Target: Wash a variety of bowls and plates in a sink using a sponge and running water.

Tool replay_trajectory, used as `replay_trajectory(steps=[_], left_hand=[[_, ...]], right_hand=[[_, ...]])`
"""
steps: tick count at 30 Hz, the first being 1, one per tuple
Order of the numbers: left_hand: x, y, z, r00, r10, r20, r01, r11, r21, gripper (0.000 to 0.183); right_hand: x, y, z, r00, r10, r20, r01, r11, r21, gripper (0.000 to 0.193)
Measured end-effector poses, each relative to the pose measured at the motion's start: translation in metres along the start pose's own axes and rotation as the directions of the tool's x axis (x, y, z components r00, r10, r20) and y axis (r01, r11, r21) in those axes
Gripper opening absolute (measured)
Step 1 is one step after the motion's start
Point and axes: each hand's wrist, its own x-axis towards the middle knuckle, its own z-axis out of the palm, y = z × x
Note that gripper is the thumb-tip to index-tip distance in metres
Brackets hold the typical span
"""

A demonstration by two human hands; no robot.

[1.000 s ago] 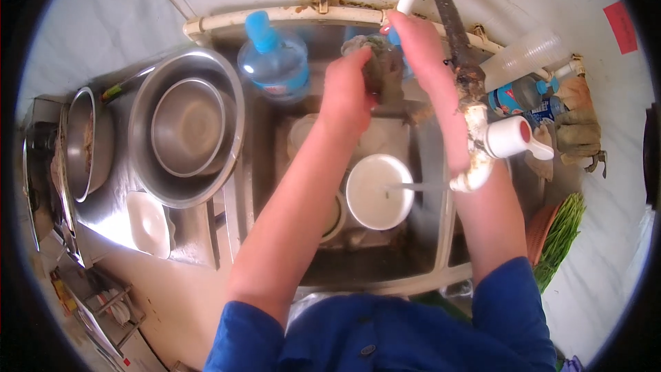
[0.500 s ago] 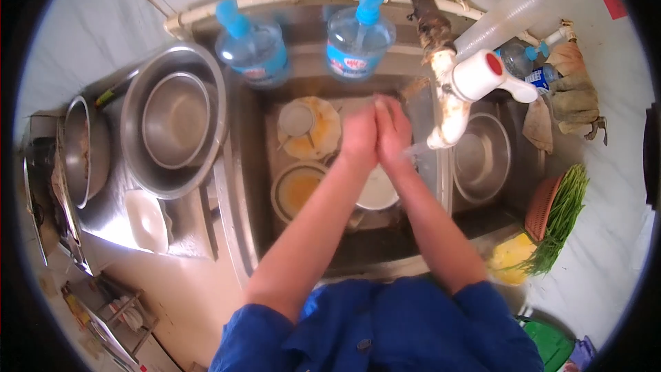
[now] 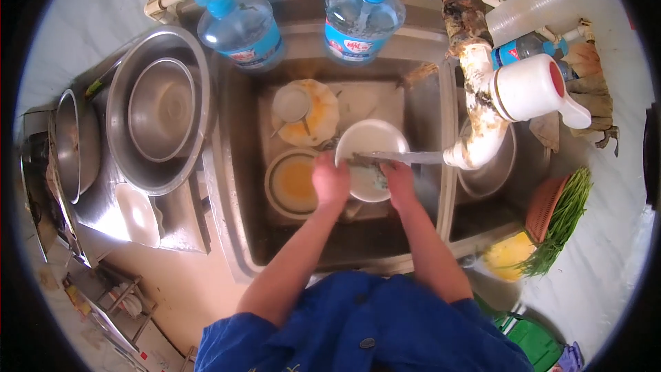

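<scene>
In the sink basin (image 3: 423,227) a round white bowl (image 3: 375,136) stands under the stream of a white tap (image 3: 470,150). My left hand (image 3: 332,180) is closed at the bowl's left rim. At its right side my right hand (image 3: 399,184) is closed too, fingertips over the rim. Water falls between them, and a dark, slim thing (image 3: 365,160) lies across the bowl's middle; its kind is unclear. Left of the bowl sit a dish with an orange-brown inside (image 3: 296,182) and a stained plate (image 3: 326,114) with a small cup (image 3: 291,105) on it.
Two clear pump bottles (image 3: 244,31) (image 3: 363,24) stand behind the basin. Nested steel basins (image 3: 118,107) and a white dish (image 3: 138,213) are on the left counter. At right are a second sink with a steel bowl (image 3: 508,158), a basket (image 3: 544,203) of green stalks and hanging cloths (image 3: 585,107).
My hands, pressed together under the tap before, have parted and come nearer to me, onto the white bowl's sides. The view has shifted, so the tap looks larger and farther right.
</scene>
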Motion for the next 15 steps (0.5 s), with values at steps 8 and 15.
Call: replay_trajectory(steps=[8, 15], left_hand=[[0.012, -0.045, 0.027, 0.688, -0.352, 0.634, 0.722, 0.413, -0.555, 0.043], [0.031, -0.087, 0.024, 0.590, -0.367, 0.719, 0.794, 0.099, -0.600, 0.067]], right_hand=[[0.073, 0.005, 0.100, 0.986, -0.158, -0.055, 0.141, 0.961, -0.239, 0.055], [-0.038, -0.021, 0.122, 0.984, -0.128, 0.122, 0.176, 0.785, -0.593, 0.042]])
